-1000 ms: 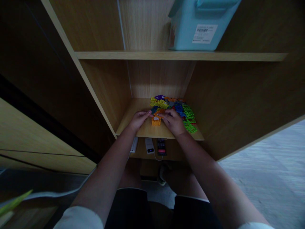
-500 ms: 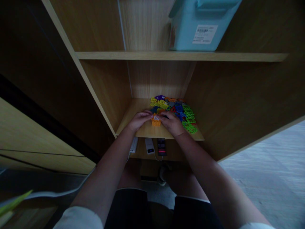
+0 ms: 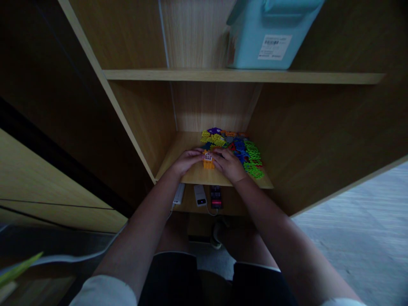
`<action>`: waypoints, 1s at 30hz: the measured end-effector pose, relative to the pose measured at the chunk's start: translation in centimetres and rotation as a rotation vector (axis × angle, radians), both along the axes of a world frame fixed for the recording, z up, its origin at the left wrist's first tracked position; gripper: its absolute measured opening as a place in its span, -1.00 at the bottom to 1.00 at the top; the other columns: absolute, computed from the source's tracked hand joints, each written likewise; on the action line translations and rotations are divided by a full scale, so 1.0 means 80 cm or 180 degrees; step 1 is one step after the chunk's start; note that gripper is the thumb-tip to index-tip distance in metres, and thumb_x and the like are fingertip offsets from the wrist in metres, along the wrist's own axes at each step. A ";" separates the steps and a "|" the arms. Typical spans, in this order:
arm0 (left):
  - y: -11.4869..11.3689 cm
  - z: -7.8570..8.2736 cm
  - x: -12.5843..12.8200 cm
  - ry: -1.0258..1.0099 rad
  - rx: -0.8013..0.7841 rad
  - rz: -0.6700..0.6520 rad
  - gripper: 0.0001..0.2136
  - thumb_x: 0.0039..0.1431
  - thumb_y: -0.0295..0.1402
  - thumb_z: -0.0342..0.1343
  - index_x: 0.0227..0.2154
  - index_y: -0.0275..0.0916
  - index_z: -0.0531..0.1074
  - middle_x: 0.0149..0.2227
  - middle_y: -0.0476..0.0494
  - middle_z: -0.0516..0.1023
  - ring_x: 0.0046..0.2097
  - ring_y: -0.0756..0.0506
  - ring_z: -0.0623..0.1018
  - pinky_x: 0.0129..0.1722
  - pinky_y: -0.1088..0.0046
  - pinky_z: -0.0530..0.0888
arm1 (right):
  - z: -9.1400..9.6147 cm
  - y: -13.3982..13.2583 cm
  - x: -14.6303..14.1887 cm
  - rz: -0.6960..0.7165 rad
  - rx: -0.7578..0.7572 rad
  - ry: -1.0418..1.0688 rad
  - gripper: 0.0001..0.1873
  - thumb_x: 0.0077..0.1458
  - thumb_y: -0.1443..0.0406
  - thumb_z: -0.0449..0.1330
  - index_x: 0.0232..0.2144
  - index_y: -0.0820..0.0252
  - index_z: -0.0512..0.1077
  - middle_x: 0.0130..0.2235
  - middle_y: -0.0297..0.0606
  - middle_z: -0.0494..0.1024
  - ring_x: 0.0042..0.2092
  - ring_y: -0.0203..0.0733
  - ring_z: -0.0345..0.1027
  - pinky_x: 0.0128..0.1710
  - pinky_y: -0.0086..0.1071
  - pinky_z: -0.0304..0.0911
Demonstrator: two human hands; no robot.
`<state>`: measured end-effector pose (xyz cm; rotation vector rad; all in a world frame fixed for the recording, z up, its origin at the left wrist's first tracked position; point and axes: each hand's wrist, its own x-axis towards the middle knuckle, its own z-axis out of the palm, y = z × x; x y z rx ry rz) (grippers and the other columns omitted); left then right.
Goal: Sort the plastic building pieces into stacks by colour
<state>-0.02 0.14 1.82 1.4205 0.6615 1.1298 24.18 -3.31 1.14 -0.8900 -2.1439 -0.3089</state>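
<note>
Between my two hands, on the lower shelf (image 3: 172, 159), is a small orange toy building piece (image 3: 208, 165) with a white window-like grid on it. My left hand (image 3: 188, 161) pinches its left side with thumb and fingertips. From the right, my right hand (image 3: 230, 165) has its fingers closed on the same piece. Just behind and to the right lies a spread of plastic interlocking pieces: yellow pieces (image 3: 216, 139), blue pieces (image 3: 239, 145), green pieces (image 3: 253, 154) and a purple piece (image 3: 214, 130). My fingers partly hide the orange piece.
Above, a light blue bin (image 3: 255, 51) with a label stands on the upper shelf (image 3: 191, 75). Below my hands sit a white power bank (image 3: 200, 195) with a cable and a phone (image 3: 216, 197). Cabinet walls close in on both sides.
The orange piece has tilted slightly between my fingers, so its white grid shows more clearly. Both hands stay almost in the same place.
</note>
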 end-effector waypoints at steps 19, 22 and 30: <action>0.000 0.001 0.001 -0.0044 -0.0014 0.0240 -0.64 -0.15 -0.02 0.60 -0.38 -0.15 0.76 -0.08 -0.14 0.66 0.00 -0.14 0.57 0.20 0.26 0.41 | 0.013 -0.002 -0.003 0.0584 -0.0315 0.0652 -0.63 0.32 0.15 0.39 0.14 -0.06 0.55 0.10 -0.16 0.67 0.13 0.05 0.55 0.18 0.05 0.47; 0.000 0.001 0.001 -0.0020 -0.0010 0.0323 -0.60 -0.11 0.05 0.57 -0.37 -0.17 0.74 -0.12 -0.14 0.68 -0.06 -0.13 0.58 0.09 0.29 0.45 | 0.014 -0.003 -0.001 0.0619 -0.0347 0.0842 -0.67 0.32 0.16 0.38 0.10 -0.03 0.56 0.07 -0.15 0.68 0.11 0.02 0.56 0.16 0.01 0.47; 0.005 -0.004 -0.001 -0.0058 -0.0258 0.0796 -0.51 -0.05 0.16 0.48 -0.37 -0.18 0.61 -0.23 -0.12 0.67 -0.19 -0.09 0.56 -0.26 0.42 0.36 | 0.013 0.001 0.002 0.0545 -0.0646 0.0891 -0.74 0.28 0.20 0.39 0.01 -0.03 0.59 0.02 -0.19 0.70 0.08 0.03 0.57 0.15 0.02 0.45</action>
